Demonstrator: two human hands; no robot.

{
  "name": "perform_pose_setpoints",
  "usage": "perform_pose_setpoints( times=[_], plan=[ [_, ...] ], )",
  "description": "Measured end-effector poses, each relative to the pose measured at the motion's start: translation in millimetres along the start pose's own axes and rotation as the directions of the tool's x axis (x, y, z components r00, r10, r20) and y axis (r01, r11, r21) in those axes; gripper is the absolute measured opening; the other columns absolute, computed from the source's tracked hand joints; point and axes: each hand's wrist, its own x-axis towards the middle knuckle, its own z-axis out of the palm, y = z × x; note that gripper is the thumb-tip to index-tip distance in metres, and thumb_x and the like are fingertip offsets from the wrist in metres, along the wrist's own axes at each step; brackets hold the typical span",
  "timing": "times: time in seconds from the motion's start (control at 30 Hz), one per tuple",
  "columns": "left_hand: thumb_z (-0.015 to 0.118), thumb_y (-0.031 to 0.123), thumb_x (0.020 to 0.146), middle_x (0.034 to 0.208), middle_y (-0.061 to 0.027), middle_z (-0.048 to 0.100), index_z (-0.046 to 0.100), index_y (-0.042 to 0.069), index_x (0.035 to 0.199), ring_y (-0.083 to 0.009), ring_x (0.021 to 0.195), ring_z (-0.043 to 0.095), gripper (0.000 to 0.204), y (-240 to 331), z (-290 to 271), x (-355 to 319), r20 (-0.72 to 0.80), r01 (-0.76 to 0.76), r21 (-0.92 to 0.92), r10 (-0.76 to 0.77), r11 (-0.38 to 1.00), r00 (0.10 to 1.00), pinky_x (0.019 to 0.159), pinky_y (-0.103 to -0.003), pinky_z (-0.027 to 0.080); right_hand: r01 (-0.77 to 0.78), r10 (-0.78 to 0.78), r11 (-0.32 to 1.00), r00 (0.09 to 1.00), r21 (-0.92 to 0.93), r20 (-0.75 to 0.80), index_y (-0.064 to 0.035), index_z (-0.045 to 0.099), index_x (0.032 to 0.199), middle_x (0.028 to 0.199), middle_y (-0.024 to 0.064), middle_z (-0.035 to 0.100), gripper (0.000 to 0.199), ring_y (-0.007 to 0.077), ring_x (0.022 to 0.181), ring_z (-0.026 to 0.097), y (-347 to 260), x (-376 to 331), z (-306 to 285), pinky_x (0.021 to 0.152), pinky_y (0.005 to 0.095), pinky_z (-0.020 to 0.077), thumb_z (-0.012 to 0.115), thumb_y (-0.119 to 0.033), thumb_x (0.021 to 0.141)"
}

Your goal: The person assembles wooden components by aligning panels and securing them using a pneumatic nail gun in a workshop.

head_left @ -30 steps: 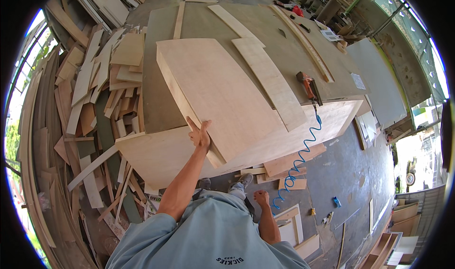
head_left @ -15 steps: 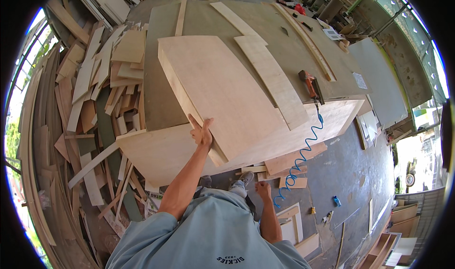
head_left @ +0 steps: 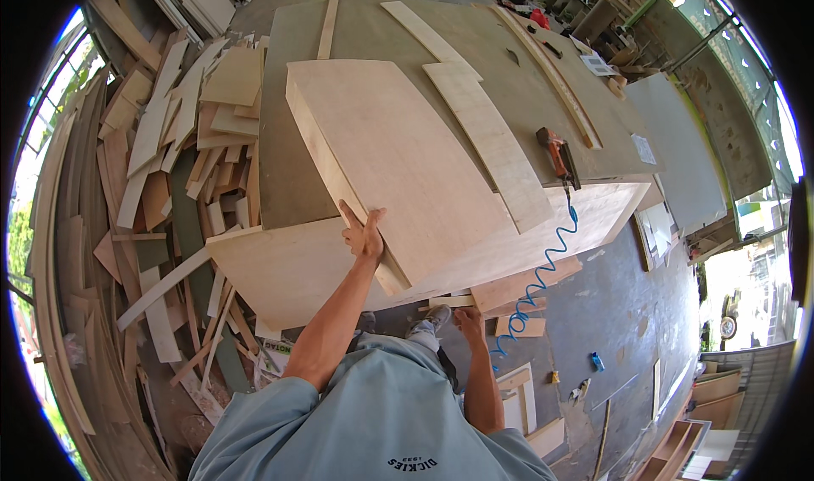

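Grey-green worktop [head_left: 288, 176] carrying a large plywood box [head_left: 398, 159] at centre, curved plywood strip [head_left: 492, 146] at three o'clock, orange nail gun [head_left: 557, 154] beyond, thin slats [head_left: 328, 25] at twelve.

Plywood box [head_left: 398, 154] lies on workbench [head_left: 292, 176], nail gun [head_left: 558, 156] right of it.

A woodworking shop: plywood offcuts [head_left: 161, 167] heaped along the floor, big tabletop [head_left: 526, 99], air nailer [head_left: 560, 157] on coiled hose [head_left: 543, 282].

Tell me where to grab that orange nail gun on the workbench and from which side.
Probably take the nail gun by its handle, coming from the near edge of the bench. It lies flat, and the blue coiled hose hangs off that edge, so the hose end seems to face you.
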Motion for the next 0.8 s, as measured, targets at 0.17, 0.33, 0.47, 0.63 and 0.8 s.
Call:
perform_pose_setpoints(
  times=[0.17,0.33,0.47,0.63,0.8],
  plan=[
    [0.064,0.065,0.072,0.127,-0.0324,0.037,-0.001,0.034,0.157,-0.0467,0.120,0.038,0.111,0.3,-0.9,1.0,0.004,0.007,0.000,-0.007,1.000,1.000,0.104,-0.057,0.029,-0.035,0.035,0.999,0.999,-0.007,0.012,0.0004,0.069,0.098,0.077,0.0060,0.068,0.025,0.0126,0.065,0.065,-0.2,1.5,1.7,0.055,0.0267,0.0495,0.065,-0.022,0.088],
    [0.064,0.065,0.072,0.128,-0.0326,0.037,-0.001,0.035,0.157,-0.0464,0.121,0.038,0.111,-1.1,-0.7,2.3,0.010,0.011,0.007,-0.011,1.000,1.000,0.104,-0.057,0.028,-0.053,0.053,0.998,0.998,0.022,0.017,0.0000,0.069,0.097,0.077,0.0059,0.068,0.024,0.0128,0.064,0.065,6.7,1.3,4.0,0.055,0.0268,0.0494,0.066,-0.022,0.088],
    [0.064,0.064,0.072,0.130,-0.0328,0.036,0.000,0.035,0.157,-0.0459,0.122,0.038,0.110,-1.5,-2.9,2.0,0.005,0.012,-0.008,-0.012,1.000,1.000,0.106,-0.057,0.027,-0.030,0.029,0.999,0.999,0.044,0.013,-0.0043,0.068,0.090,0.072,0.0016,0.064,0.019,0.0105,0.063,0.059,-3.3,-6.3,7.9,0.057,0.0263,0.0461,0.064,-0.022,0.091],
    [0.063,0.064,0.073,0.133,-0.0323,0.035,0.000,0.035,0.157,-0.0454,0.124,0.036,0.109,1.5,-4.0,0.7,0.014,0.023,-0.022,-0.023,0.999,1.000,0.107,-0.056,0.026,0.003,-0.012,0.984,0.999,0.177,0.053,-0.0035,0.068,0.094,0.076,0.0034,0.066,0.019,0.0104,0.063,0.060,-26.7,-9.5,7.7,0.057,0.0254,0.0468,0.065,-0.023,0.092],
    [0.063,0.064,0.072,0.133,-0.0320,0.035,0.001,0.036,0.157,-0.0457,0.125,0.036,0.109,1.3,-5.8,-0.1,0.001,-0.001,-0.041,0.001,0.999,1.000,0.107,-0.056,0.026,0.073,-0.078,0.974,0.997,0.216,0.019,-0.0009,0.066,0.101,0.084,0.0055,0.068,0.023,0.0110,0.065,0.061,-70.1,-14.5,15.5,0.060,0.0239,0.0475,0.066,-0.022,0.092]
  ],
)
